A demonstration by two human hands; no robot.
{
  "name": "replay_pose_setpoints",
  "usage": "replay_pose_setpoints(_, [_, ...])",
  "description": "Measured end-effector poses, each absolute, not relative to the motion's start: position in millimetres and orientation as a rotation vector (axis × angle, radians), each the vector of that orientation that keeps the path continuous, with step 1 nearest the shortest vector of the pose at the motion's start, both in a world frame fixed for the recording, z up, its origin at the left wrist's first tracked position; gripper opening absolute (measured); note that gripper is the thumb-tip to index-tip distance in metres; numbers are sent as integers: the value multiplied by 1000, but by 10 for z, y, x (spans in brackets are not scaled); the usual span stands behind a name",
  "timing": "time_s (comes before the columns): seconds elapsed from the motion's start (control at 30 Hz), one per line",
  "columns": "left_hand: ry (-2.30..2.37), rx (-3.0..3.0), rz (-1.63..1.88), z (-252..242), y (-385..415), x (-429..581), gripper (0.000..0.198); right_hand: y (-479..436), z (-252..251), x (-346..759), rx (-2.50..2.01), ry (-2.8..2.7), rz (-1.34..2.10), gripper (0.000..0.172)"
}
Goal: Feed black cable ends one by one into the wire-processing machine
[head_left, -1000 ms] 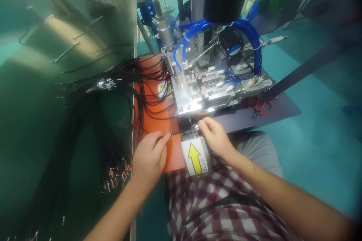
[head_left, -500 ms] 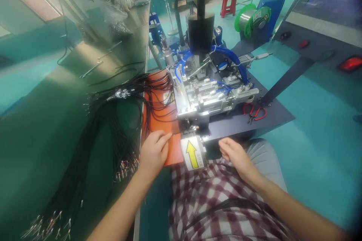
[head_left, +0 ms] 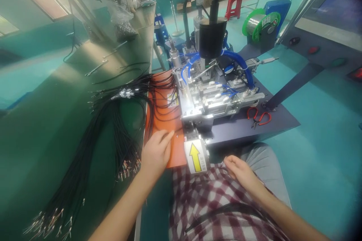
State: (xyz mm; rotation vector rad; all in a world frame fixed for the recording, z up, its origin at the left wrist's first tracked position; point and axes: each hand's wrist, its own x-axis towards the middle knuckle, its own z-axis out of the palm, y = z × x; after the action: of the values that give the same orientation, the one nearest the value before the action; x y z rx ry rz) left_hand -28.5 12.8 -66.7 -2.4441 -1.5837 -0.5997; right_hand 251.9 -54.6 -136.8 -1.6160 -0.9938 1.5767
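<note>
The left hand (head_left: 156, 153) lies palm down on the orange mat (head_left: 162, 118), just left of centre in the frame. Its fingers (head_left: 167, 138) are stretched out together towards the machine (head_left: 209, 99). It keeps the place it had a second ago. Then a thin black wire ran out from under its fingertips. Now I cannot tell whether one is pinched there or the fingers only press on the mat.

The right hand (head_left: 240, 170) has changed most. A second ago it was up at the machine's front edge, fingertips at the slot above the yellow arrow label (head_left: 196, 157). Half a second ago it had pulled back. Now it sits lower again, at lower centre, over the plaid shirt (head_left: 215, 207) and just right of the label. Its fingers are loosely curled and hold nothing.

The bundle of black wires (head_left: 113, 131) fans across the green bench (head_left: 51, 120) in the left half of the frame. Some strands cross the mat's upper part, and the bare metal ends lie just left of the left hand's wrist. The bundle has not shifted.

The view has tipped upward since a second ago. It now takes in the green spool (head_left: 258, 22) and the red stool (head_left: 236, 0) at upper right. The red-handled pliers (head_left: 258, 116) lie on the dark platform (head_left: 279, 122), right of the machine, where they were.
</note>
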Motion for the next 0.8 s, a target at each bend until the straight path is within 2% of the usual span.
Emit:
replay_pose_setpoints(0.23, [-1745,-2430,-516,-638,390,-272,39,-628,-1337,2506,-1627,-1053,1630,46])
replay_pose_setpoints(0.47, [-1771,-2443,-517,-658,365,-286,41,-796,-1564,2487,-1596,-1149,1726,48])
replay_pose_setpoints(0.63, [-1799,-2499,-506,-615,382,-274,40,-977,-1616,2338,-1544,-1270,1807,41])
replay_pose_setpoints(0.8, [-1856,-2584,-427,-511,382,-292,42,-996,-1336,1894,-1368,-1553,1848,25])
